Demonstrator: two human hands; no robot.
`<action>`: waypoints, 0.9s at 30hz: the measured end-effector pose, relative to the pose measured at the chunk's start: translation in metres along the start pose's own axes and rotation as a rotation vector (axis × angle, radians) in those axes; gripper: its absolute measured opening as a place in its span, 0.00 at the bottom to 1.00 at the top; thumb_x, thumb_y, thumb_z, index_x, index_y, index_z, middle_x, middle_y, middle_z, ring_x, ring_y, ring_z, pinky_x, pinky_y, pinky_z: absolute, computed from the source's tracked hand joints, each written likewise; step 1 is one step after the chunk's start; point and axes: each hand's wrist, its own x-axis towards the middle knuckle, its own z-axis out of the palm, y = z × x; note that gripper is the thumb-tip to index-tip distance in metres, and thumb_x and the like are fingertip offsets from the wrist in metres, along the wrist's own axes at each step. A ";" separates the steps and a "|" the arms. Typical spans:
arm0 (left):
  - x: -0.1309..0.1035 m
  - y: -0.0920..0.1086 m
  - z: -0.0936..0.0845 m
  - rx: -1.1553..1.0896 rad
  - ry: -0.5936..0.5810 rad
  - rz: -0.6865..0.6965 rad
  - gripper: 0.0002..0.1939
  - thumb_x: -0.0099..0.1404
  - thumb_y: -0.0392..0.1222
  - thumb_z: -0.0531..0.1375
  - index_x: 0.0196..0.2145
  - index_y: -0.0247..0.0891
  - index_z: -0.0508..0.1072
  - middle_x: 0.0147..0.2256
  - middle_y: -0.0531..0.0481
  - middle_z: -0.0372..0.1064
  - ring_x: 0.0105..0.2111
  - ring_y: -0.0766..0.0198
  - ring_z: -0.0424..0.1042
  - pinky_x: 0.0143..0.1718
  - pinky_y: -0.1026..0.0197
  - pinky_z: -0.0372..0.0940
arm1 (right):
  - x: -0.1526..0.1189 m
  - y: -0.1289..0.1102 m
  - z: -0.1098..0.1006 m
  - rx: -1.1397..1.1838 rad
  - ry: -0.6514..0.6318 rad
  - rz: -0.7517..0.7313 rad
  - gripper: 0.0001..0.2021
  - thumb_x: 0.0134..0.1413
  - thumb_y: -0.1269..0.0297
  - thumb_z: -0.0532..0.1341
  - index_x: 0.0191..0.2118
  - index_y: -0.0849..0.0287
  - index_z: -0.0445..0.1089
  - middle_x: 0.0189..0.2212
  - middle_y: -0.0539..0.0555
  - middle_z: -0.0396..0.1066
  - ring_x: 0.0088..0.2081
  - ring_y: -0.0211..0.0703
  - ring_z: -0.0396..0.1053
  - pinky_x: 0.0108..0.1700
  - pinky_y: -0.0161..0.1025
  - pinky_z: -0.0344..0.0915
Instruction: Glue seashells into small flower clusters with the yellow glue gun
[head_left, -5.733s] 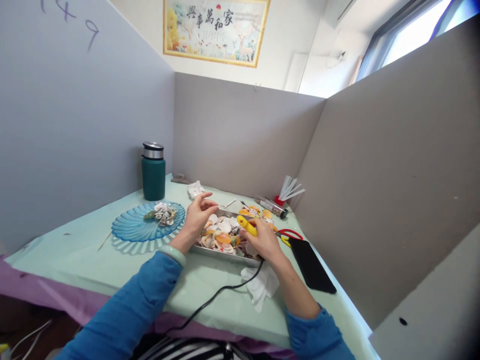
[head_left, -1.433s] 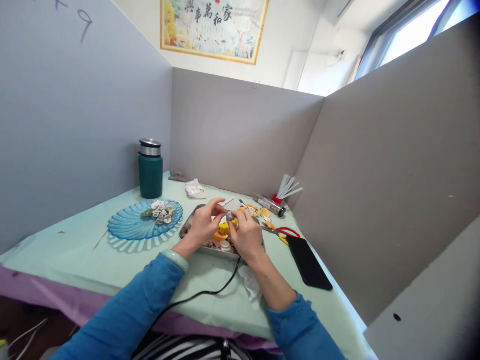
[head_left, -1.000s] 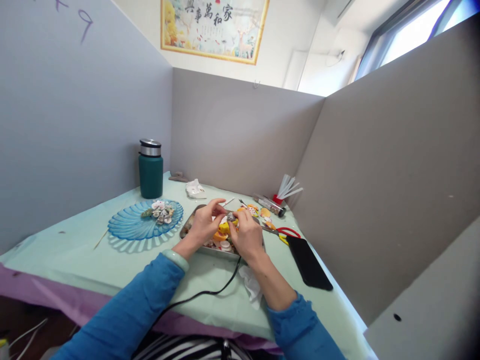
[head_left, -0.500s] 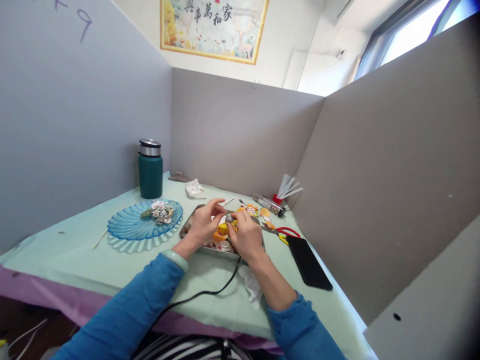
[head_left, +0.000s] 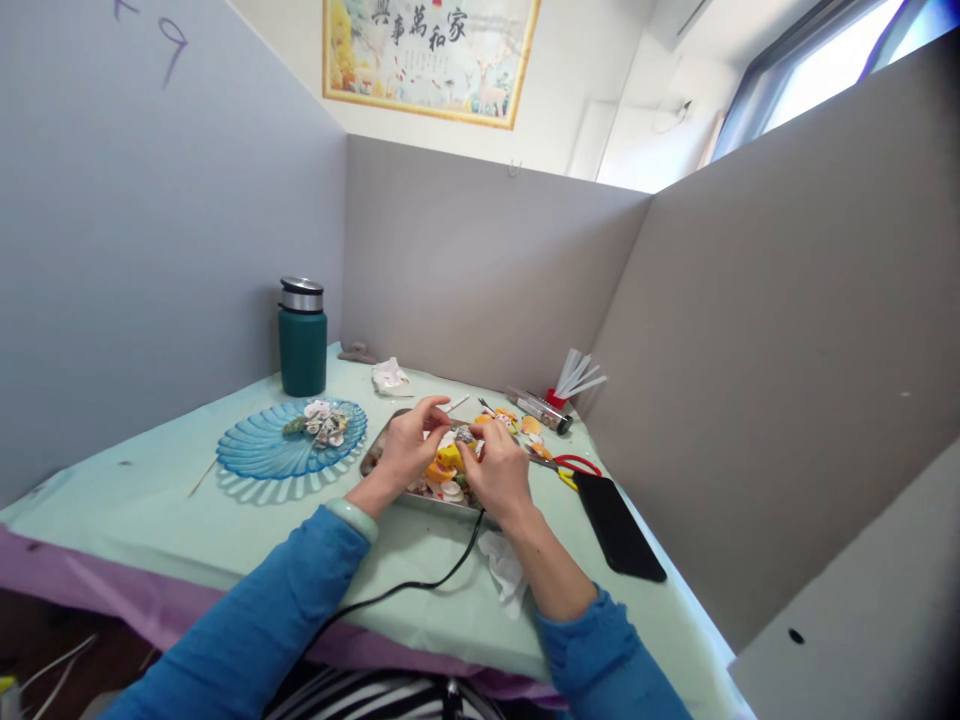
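Observation:
Over a metal tray (head_left: 442,507) of shells and small yellow, orange and white pieces, both hands are raised close together. The fingers of my left hand (head_left: 409,440) are pinched together at the tray's left part; what they hold, if anything, is too small to name. My right hand (head_left: 497,468) has thumb and fingers closed around a small grey, speckled piece (head_left: 464,435), just right of the left fingertips. To the left, a blue scalloped plate (head_left: 255,445) carries a cluster of shells (head_left: 324,425).
A green bottle (head_left: 302,345) stands behind the plate. Scissors (head_left: 574,465), a black phone (head_left: 619,525), a clear tube (head_left: 541,408) and a red holder with white sticks (head_left: 555,398) lie or stand at right. A black cable (head_left: 412,584) and tissue (head_left: 504,570) are in front.
My right hand has shifted slightly to the right, and the grey piece shows more clearly at its fingertips. The left hand has hardly moved.

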 end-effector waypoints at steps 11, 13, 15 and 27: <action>-0.001 0.001 0.001 -0.030 -0.034 0.008 0.19 0.58 0.33 0.56 0.49 0.40 0.66 0.32 0.51 0.73 0.33 0.65 0.73 0.38 0.62 0.67 | -0.001 -0.002 -0.001 0.000 -0.014 -0.024 0.07 0.55 0.64 0.58 0.39 0.60 0.66 0.36 0.55 0.69 0.33 0.42 0.68 0.35 0.35 0.61; -0.001 0.003 0.001 -0.035 -0.040 0.013 0.19 0.59 0.33 0.56 0.48 0.40 0.66 0.32 0.51 0.73 0.33 0.65 0.73 0.38 0.62 0.67 | -0.001 -0.002 0.000 -0.001 -0.011 -0.029 0.07 0.55 0.65 0.58 0.39 0.60 0.66 0.36 0.55 0.69 0.35 0.43 0.68 0.35 0.36 0.61; -0.001 0.004 0.000 -0.038 -0.048 0.011 0.19 0.59 0.33 0.56 0.48 0.40 0.66 0.32 0.51 0.73 0.33 0.65 0.73 0.38 0.62 0.67 | -0.001 -0.002 0.000 -0.002 -0.006 -0.033 0.07 0.55 0.65 0.58 0.39 0.60 0.66 0.36 0.55 0.70 0.36 0.44 0.68 0.36 0.36 0.61; -0.002 0.009 -0.001 -0.042 -0.070 0.029 0.19 0.59 0.32 0.56 0.49 0.40 0.66 0.32 0.52 0.73 0.33 0.65 0.73 0.38 0.62 0.67 | -0.001 -0.002 0.001 0.018 -0.008 -0.013 0.06 0.55 0.66 0.58 0.38 0.60 0.66 0.35 0.55 0.69 0.33 0.43 0.67 0.34 0.36 0.61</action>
